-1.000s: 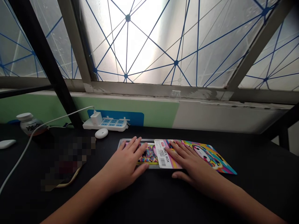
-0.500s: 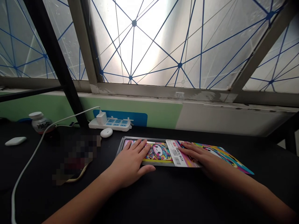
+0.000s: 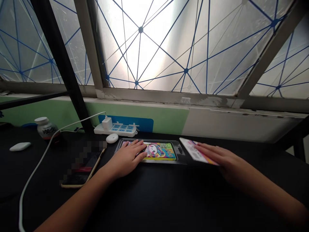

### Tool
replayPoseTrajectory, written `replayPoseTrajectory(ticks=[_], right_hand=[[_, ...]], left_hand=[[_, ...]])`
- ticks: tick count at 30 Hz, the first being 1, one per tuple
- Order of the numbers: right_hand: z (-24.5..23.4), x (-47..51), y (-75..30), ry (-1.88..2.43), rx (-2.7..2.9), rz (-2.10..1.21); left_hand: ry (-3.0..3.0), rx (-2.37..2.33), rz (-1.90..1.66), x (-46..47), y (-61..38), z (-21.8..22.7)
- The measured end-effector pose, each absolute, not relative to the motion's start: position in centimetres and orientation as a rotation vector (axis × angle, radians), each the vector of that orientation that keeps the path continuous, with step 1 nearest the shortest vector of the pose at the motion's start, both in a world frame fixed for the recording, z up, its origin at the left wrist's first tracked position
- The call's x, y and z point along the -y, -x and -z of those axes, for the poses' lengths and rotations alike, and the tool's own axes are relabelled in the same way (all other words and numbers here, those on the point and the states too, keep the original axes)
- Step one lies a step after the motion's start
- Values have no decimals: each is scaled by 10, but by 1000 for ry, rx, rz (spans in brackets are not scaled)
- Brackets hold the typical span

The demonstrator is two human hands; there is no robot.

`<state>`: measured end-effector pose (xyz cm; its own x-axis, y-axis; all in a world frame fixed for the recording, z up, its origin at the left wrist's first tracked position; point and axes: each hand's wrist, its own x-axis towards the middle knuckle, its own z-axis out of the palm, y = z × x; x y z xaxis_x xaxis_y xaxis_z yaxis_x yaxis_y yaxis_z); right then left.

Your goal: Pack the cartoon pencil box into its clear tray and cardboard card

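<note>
A colourful pencil box (image 3: 162, 152) with a cartoon face lies in a clear plastic blister tray (image 3: 180, 152) on the black table. My left hand (image 3: 126, 158) rests on the box's left part, fingers spread and palm down. To the right, my right hand (image 3: 225, 158) grips a printed backing card (image 3: 192, 150), its fingers over the upper face and its thumb hidden. The card is tilted and held apart from the tray, its left edge raised. Part of the box is covered by my left hand.
A white power strip (image 3: 120, 129) with a charger stands by the wall, its cable crossing the left side. Also there are a round white case (image 3: 112, 138), a partly blurred phone (image 3: 84, 170), a jar (image 3: 45, 129) and a white flat object (image 3: 20, 146).
My right hand has drawn the backing card to the right and lifted it off the tray, uncovering the tray's right end. My left hand stays on the box, shifted slightly left in view.
</note>
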<state>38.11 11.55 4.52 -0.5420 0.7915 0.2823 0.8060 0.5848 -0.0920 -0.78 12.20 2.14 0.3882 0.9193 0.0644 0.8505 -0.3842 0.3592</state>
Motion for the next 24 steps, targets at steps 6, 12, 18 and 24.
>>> replayPoseTrajectory(ticks=[6, 12, 18, 24], right_hand=[[-11, -39, -278, 626, 2856, 2], [-3, -58, -225, 777, 2883, -419], [-15, -72, -210, 887, 2754, -603], [-5, -65, -210, 783, 2665, -415]], left_hand=[[-2412, -1533, -430, -124, 0, -12], [-2405, -1487, -540, -119, -10, -12], [-2471, -1514, -493, -119, -15, -10], [-2554, -1529, -508, -118, -22, -12]])
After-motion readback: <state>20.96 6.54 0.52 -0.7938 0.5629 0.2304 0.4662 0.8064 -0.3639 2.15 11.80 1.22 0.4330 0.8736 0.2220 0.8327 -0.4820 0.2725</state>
